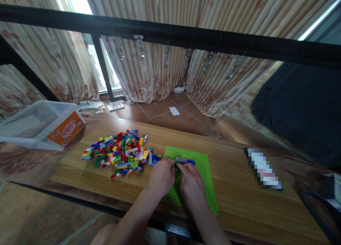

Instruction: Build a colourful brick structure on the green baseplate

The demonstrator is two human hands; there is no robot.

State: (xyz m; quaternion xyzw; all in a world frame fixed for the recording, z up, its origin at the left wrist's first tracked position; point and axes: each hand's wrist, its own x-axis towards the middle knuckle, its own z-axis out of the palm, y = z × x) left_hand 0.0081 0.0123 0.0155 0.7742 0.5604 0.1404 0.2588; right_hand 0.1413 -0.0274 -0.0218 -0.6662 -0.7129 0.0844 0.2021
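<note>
"Head view: state of both hands?"

"Left hand (163, 175): fingers curled nearly closed. Right hand (193, 184): half-curled. Tips nearly meet over the green studded baseplate (210, 188), just beside a brick row (190, 162); whether either grips a brick cannot be told."

"Loose toy bricks (124, 149)?"

"Heaped on the wooden tabletop (231, 195), left of the baseplate."

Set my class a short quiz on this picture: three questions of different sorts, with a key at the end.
1. Multiple choice. What colour is the studded baseplate?
A) red B) green C) blue
2. True or false. The left hand is nearer to the pile of loose bricks than the right hand is.
3. Fill the gap. The label on the clear plastic bin is mainly ____.

Key: 1. B; 2. True; 3. orange
</note>
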